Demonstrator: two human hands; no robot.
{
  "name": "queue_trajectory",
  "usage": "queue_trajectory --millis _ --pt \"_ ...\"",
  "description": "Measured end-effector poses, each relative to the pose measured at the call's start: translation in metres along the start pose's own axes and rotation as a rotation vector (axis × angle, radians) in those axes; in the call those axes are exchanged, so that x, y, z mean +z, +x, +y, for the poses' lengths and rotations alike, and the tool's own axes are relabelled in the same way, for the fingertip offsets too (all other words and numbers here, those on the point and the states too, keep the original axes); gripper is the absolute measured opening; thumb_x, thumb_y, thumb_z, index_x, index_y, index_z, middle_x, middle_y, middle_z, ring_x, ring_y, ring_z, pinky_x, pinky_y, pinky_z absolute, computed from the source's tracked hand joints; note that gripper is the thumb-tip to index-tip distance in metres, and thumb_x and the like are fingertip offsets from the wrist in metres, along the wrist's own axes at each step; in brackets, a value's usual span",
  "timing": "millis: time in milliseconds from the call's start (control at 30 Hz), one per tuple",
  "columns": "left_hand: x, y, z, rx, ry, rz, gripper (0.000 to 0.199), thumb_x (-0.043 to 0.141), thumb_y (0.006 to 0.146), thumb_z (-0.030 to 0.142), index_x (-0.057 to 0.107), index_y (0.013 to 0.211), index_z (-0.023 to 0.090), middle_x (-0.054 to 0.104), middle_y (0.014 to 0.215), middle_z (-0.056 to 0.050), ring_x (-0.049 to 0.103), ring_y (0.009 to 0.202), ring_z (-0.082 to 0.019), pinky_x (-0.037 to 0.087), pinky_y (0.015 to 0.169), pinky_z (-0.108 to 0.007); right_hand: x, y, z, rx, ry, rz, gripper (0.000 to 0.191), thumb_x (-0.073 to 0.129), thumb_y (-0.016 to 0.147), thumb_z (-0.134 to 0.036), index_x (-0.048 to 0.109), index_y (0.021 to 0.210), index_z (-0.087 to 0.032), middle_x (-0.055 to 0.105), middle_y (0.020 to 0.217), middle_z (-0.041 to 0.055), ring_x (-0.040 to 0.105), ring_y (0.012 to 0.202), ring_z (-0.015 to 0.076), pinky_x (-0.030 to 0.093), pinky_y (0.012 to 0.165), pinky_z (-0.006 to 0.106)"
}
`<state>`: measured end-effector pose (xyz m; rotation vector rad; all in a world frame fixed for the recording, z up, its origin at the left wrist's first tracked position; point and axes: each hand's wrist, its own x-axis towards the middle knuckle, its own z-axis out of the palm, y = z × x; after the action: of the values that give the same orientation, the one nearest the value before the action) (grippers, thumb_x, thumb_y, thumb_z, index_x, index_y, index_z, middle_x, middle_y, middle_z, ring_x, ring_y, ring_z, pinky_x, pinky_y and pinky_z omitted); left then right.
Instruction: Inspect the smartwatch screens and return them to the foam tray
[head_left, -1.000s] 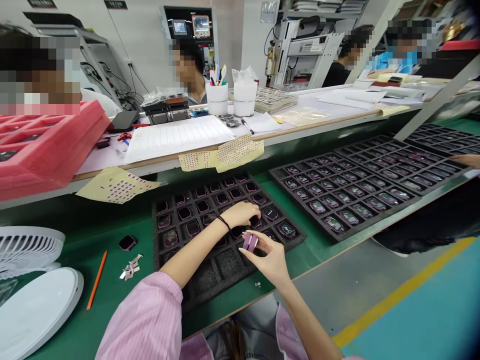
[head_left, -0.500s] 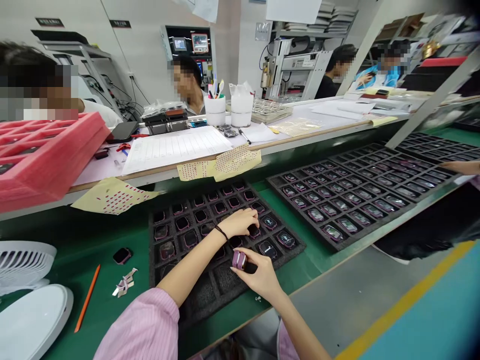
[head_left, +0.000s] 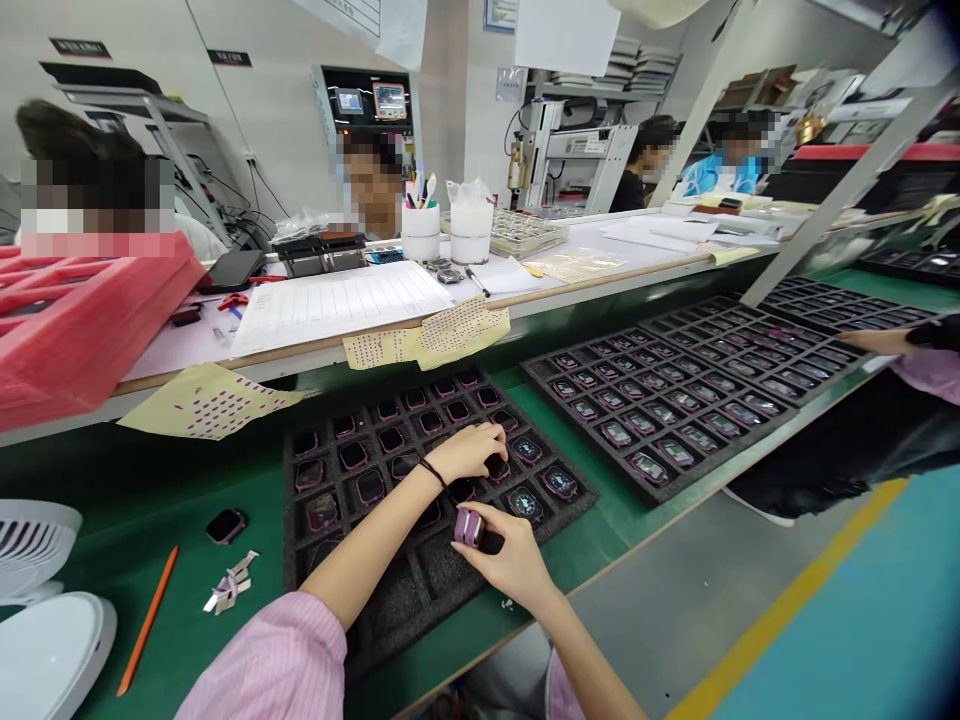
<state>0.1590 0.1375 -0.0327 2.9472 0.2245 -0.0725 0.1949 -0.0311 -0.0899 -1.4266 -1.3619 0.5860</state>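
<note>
Several purple-framed watch cases lie in the compartments of a black foam tray [head_left: 427,575] on the green bench. My left hand [head_left: 472,452] reaches over the tray, its fingers closed down on a dark-screened watch case [head_left: 496,466] in its compartment. Nearer the front edge, my right hand [head_left: 510,550] pinches a small stack of purple watch cases [head_left: 469,527] between thumb and fingers, raised above the tray. To the right of my hands, two watch cases [head_left: 525,504] show lit dials. A single watch case [head_left: 226,525] lies on the bench, left of the tray.
An orange stick [head_left: 148,620], silvery strips [head_left: 231,583] and a white fan [head_left: 56,640] are at the left. A second foam tray [head_left: 652,400] of watches stands to the right. Above runs a shelf [head_left: 315,352] with papers. Another person's hand [head_left: 874,341] is at the far right.
The view has shifted slightly, moving the bench things leftward. One watch near my right hand now shows a dial where it showed a plain logo. Both hands keep nearly the same pose.
</note>
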Motion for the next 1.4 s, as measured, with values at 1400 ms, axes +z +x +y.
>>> queue_trajectory --millis 1400 --pt "-0.0003 -0.0005 -0.0001 -0.004 -0.020 -0.007 0.031 0.072 0.072 0.012 0.065 0.101 0.021 0.057 0.111 -0.003 0.053 0.104 -0.019 0.042 0.087 -0.028 -0.0014 -0.0009 -0.0012 -0.012 -0.019 -0.010 0.037 0.070 0.073 -0.022 0.066 0.110 -0.021 0.073 0.099 0.0058 0.070 0.083 0.0215 0.059 0.078 0.031"
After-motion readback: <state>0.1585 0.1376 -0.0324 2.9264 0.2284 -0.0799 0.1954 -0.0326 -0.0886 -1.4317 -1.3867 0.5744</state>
